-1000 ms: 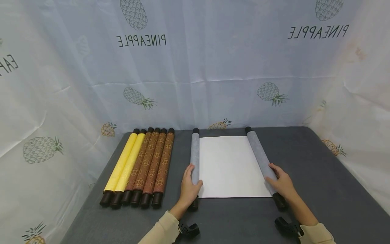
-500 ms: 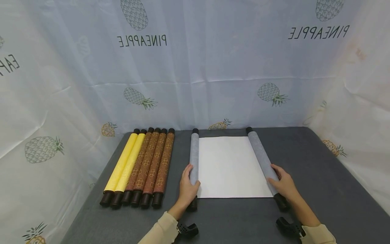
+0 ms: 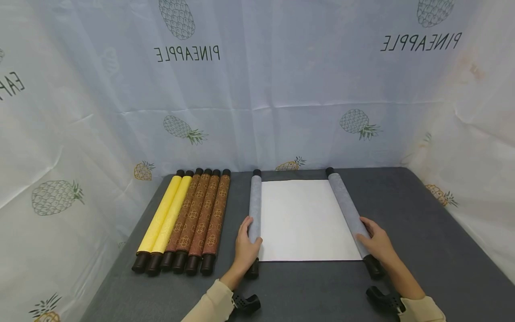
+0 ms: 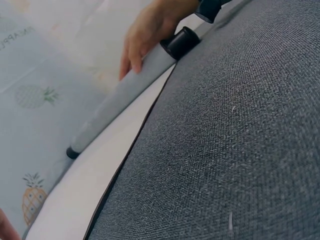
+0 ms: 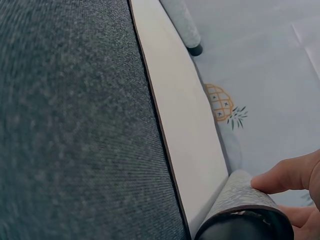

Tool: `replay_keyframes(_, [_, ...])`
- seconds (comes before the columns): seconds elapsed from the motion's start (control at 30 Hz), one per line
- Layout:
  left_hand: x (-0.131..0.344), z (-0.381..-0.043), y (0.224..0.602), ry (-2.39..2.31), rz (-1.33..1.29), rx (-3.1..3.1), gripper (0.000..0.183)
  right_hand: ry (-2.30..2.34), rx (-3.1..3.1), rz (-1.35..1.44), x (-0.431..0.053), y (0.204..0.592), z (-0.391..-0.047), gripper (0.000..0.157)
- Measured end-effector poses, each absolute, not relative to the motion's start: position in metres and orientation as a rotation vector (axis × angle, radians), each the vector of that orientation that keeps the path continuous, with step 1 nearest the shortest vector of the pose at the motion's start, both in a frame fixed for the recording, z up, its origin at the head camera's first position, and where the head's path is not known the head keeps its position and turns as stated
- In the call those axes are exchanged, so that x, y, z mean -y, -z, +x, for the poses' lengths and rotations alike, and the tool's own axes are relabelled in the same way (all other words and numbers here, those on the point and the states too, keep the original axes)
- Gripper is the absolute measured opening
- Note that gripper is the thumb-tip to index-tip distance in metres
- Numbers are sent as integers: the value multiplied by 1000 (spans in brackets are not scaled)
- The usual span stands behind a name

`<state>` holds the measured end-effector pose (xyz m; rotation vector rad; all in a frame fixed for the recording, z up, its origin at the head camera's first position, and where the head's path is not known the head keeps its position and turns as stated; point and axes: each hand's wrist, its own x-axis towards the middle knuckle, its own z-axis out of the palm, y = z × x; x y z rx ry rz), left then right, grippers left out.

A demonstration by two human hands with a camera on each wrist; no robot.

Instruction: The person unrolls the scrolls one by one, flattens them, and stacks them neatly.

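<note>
A hanging scroll lies partly unrolled on the dark grey table, its blank white sheet (image 3: 306, 219) flat between two grey-backed rolls with black end knobs. My left hand (image 3: 246, 246) grips the left roll (image 3: 255, 197) near its front end, thumb on the sheet side and fingers along the outer side. Around the lower part of the right roll (image 3: 345, 201), my right hand (image 3: 378, 241) has its thumb on the inner side. The right wrist view shows that thumb (image 5: 285, 175) on the roll close to its black knob (image 5: 240, 227). Only a fingertip of my left hand (image 4: 6, 231) appears in the left wrist view.
Left of the scroll, two yellow rolled scrolls (image 3: 161, 214) and several brown patterned ones (image 3: 205, 210) lie side by side. A pineapple-print curtain (image 3: 257, 89) encloses the table's back and sides. The grey table top (image 3: 434, 232) extends to the right.
Both hands have shifted slightly apart with their rolls, the left one leftward and the right one rightward. A little more white sheet shows between them. The yellow and brown scrolls have stayed put.
</note>
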<state>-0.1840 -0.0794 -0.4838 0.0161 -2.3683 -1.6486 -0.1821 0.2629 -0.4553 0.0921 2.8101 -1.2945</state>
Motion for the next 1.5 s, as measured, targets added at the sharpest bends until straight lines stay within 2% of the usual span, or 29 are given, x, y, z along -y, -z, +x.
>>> replay_keyframes(1.5, [91, -189, 482, 1575, 17, 2402, 50, 1292, -2825, 183, -273, 453, -188, 56])
